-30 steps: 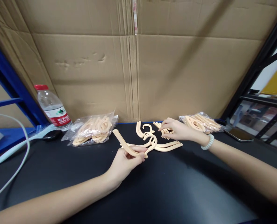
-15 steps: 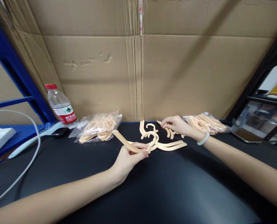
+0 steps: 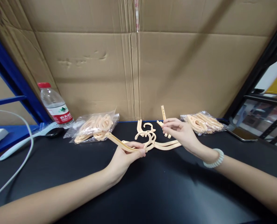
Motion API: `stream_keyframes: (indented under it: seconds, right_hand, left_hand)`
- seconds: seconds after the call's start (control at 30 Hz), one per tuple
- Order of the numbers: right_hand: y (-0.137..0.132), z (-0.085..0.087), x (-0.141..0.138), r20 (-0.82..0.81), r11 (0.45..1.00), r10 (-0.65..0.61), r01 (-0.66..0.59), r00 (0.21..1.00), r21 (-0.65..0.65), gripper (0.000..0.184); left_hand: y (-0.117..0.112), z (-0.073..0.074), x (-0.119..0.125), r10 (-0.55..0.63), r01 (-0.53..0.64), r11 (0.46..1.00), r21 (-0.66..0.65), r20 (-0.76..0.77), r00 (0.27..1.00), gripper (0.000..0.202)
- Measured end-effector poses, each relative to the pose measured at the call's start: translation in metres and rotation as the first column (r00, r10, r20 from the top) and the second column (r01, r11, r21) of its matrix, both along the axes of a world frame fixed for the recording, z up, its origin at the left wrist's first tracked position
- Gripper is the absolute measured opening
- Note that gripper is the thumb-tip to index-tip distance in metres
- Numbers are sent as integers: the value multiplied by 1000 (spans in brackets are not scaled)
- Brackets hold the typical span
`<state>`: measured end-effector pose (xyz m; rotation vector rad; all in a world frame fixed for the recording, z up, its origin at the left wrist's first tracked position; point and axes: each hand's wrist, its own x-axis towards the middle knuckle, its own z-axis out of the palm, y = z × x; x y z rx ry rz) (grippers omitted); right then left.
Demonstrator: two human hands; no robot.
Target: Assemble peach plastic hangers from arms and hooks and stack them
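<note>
My left hand pinches one curved arm of a peach plastic hanger, its free end slanting up to the left. A pile of assembled peach hangers with hooks lies just beyond it on the black table. My right hand, with a pale bead bracelet on the wrist, holds a short notched peach piece upright above that pile. A few loose hook pieces lie behind the pile.
Two clear bags of peach parts lie at the back, one on the left and one on the right. A water bottle stands far left beside a black mouse and white cable. A phone lies at right. Cardboard walls the back.
My right hand has lifted off the loose pieces and drawn nearer, now holding a short notched piece upright. My left hand keeps its hold on the hanger arm.
</note>
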<state>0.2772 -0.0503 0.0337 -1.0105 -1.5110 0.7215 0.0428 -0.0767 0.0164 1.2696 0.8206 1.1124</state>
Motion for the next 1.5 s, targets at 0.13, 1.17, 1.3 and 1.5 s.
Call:
stream_keyframes:
  seconds: [0.13, 1.17, 1.3, 1.5]
  right_hand:
    - [-2, -9, -5, -35, 999, -8, 7, 999, -39, 19]
    - [-36, -25, -36, -313, 867, 357, -437, 880, -240, 26]
    - [-35, -26, -35, -265, 881, 357, -417, 896, -225, 23]
    - [-35, -25, -36, -248, 866, 396, -449, 884, -219, 15]
  left_hand:
    - [0, 0, -1, -14, 14, 1000, 1, -4, 1000, 16]
    - [1, -4, -2, -136, 137, 990, 24, -48, 990, 22]
    - [1, -4, -1, -154, 155, 988, 20, -27, 988, 26]
    - [1, -3, -1, -182, 182, 983, 11, -10, 983, 27]
